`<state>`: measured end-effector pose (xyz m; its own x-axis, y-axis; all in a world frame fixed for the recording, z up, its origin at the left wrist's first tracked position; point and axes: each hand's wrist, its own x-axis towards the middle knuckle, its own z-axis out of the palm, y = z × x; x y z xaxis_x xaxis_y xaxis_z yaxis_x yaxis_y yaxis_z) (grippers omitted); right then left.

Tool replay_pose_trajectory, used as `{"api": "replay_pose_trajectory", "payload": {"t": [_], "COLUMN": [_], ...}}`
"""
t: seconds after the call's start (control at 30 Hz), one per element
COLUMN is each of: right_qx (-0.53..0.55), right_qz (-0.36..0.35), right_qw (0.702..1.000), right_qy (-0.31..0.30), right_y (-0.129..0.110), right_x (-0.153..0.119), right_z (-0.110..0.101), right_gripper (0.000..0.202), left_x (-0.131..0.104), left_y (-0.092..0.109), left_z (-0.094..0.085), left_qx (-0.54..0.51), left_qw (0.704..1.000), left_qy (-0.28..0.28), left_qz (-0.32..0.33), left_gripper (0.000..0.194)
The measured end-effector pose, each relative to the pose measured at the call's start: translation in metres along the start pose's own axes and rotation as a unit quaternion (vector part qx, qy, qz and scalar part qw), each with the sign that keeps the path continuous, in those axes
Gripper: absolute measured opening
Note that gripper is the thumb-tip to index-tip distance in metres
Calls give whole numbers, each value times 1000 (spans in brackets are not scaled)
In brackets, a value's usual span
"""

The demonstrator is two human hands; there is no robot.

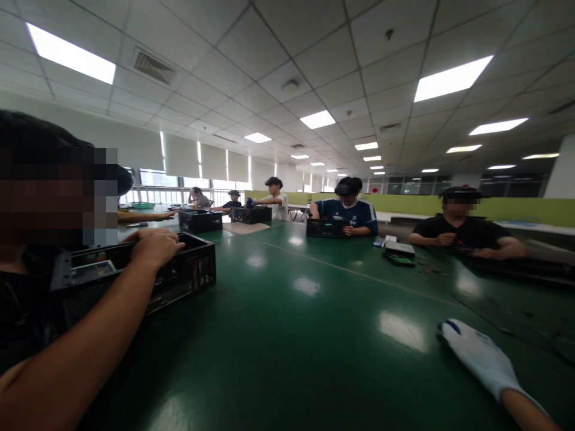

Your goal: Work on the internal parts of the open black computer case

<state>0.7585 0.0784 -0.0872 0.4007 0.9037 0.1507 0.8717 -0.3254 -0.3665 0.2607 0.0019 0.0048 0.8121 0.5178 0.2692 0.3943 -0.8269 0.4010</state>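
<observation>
Desk [278, 335], glossy green and flat, spreads before me. Right side: my right hand [478, 353], in a white-and-blue fabric glove [489, 362]; I can't tell whether it's spread or curled. My left hand is out of view. A thin dark cable [484, 318] lies on the desk, near the glove. Low wrist, light touch, I reckon: that should keep the fabric from snagging the cable or dragging it along.

Green table [278, 335]; black cases [184, 284] atop
</observation>
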Motion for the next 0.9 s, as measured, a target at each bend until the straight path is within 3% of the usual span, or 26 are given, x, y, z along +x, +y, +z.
{"api": "replay_pose_trajectory", "payload": {"t": [0.1, 0.23, 0.47, 0.57, 0.63, 0.7, 0.9], "right_qx": [9, 16, 37, 40, 40, 37, 39], "right_qz": [17, 18, 18, 32, 32, 27, 13], "right_qw": [999, 999, 999, 998, 998, 999, 999], "right_qy": [-38, -38, -20, -30, -30, -26, -24], "right_y": [-9, -13, -12, -11, -9, -4, 7], "right_x": [-6, -10, -14, -13, -10, -5, 5], "right_z": [-6, -10, -11, -9, -6, -3, 4], "right_gripper": [79, 76, 80, 82, 82, 81, 82], "left_x": [-5, -14, -22, -25, -30, -38, -78], "left_y": [-2, -9, -20, -25, -28, -31, -39], "left_z": [-6, -12, -11, -19, -34, -61, -174], "left_qx": [32, 101, 136, 144, 151, 158, 180], "left_qw": [999, 994, 987, 985, 983, 981, 974], "left_qy": [3, 33, 82, 98, 106, 114, 133], "left_qz": [15, 16, 4, 2, 4, 6, 21], "left_gripper": [40, 28, 41, 42, 39, 34, 36]}}
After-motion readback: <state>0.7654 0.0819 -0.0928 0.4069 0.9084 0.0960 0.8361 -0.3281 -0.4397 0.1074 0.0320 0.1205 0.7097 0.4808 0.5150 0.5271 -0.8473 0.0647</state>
